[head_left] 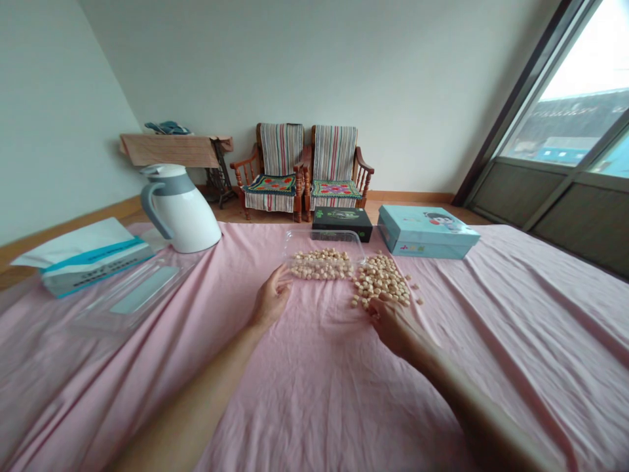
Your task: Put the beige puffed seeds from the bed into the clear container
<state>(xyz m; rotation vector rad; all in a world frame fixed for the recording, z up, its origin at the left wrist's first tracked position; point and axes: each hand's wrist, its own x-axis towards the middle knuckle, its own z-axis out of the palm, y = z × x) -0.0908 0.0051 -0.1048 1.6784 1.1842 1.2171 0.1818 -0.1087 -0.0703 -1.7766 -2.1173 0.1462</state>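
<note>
Ahead of me: white-and-grey thermal jug on my pink bedsheet, upper left; blue-and-white packet far left; black box and light blue box top centre; 2 striped wooden armchairs by back wall; treadle sewing table beside them; window upper right.

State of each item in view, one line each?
Pink cloth sheet, spread out, creased
Clear rectangular plastic tray, holding round pale snacks
Loose pile of round pale snacks, lying on the sheet
Left hand, fingers at the tray's near edge
Right hand, fingers on the loose pile
White-and-grey jug, upright, lid on
Pale-blue box, closed
Black rectangular box, closed
</note>
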